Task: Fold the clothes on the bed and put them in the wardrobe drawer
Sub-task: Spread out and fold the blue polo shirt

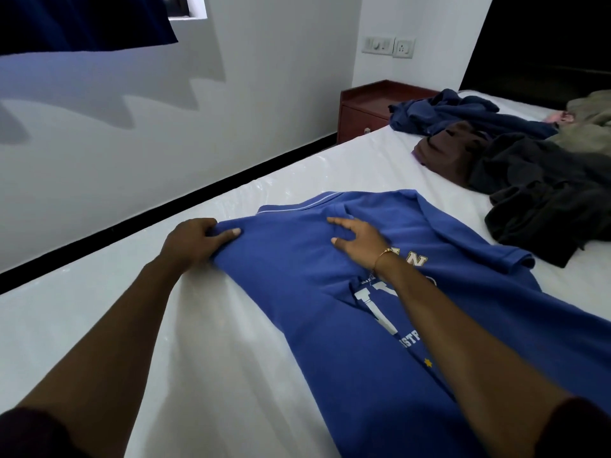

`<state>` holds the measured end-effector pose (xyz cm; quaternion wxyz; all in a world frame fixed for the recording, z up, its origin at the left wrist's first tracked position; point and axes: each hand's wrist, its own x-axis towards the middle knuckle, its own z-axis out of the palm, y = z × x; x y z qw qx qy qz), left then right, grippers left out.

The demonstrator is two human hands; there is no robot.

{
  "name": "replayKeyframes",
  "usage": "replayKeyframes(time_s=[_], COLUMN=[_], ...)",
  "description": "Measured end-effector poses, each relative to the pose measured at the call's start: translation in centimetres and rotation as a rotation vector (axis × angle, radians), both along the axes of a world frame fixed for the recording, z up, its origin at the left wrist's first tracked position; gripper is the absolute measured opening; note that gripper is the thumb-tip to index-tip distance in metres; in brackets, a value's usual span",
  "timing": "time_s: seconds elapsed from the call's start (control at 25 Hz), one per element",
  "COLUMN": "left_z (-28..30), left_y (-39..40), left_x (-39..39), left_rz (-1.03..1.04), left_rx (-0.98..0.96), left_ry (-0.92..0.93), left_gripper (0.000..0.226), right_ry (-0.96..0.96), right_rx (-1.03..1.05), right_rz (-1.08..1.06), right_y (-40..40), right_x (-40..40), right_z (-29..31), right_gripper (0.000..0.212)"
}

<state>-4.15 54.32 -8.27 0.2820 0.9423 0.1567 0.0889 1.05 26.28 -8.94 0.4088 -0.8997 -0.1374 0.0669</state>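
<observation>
A blue polo shirt (297,285) with white and yellow lettering lies spread on the white bed (215,342), collar toward the wall. My left hand (195,241) grips the shirt's left shoulder edge, thumb on top of the cloth. My right hand (357,241) rests on the chest just below the collar with its fingers spread and pressing down. A pile of unfolded clothes lies further up the bed: a navy garment (463,114), a brown one (446,153), black ones (545,200) and an olive one (588,120).
A white wall runs along the bed's left side with a dark gap (198,200) between them. A reddish wooden bedside table (367,107) stands in the corner, wall switches (388,46) above it. A dark headboard (545,44) stands at the far end.
</observation>
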Motion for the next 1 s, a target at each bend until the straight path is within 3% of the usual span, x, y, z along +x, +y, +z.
replayKeyframes(time_s=[0.16,0.28,0.36,0.44,0.6,0.72,0.8,0.88,1.0], left_z=[-0.9,0.1,1.3,1.9,0.9,-0.6,-1.2,-0.3,3.1], left_y=[-1.4,-5.9,-10.3,-15.2,-25.0,-28.1,-28.3,-28.6,-28.6], left_x=[0.6,0.1,0.3,1.4,2.4,1.7,1.8,1.7,0.8], left_rz=[0.170,0.270,0.149,-0.100,-0.563,-0.714,-0.704,-0.661,-0.407], left_rx=[0.149,0.296,0.326,0.307,0.276,0.397,0.398,0.157,-0.755], left_ry=[-0.002,-0.107,-0.184,-0.165,0.080,0.202,0.229,0.213,0.182], left_gripper=[0.032,0.032,0.033,0.032,0.040,0.053,0.058,0.052,0.042], right_ry=[-0.127,-0.173,-0.211,-0.266,-0.339,-0.106,-0.022,-0.149,-0.357], right_rx=[-0.347,-0.364,-0.361,-0.366,-0.563,-0.622,-0.413,-0.224,-0.036], right_rz=[-0.102,-0.265,-0.346,-0.455,-0.705,-0.711,-0.791,-0.873,-0.712], right_y=[-0.6,-3.5,-6.2,-9.2,-15.8,-19.7,-21.1,-20.6,-15.0], right_x=[-0.5,-1.1,-1.5,-1.9,-3.1,-2.6,-1.6,-0.8,-1.3], right_z=[0.3,0.7,0.5,0.2,0.5,0.4,1.4,3.6,8.4], right_gripper=[0.048,0.037,0.033,0.030,0.040,0.055,0.036,0.023,0.020])
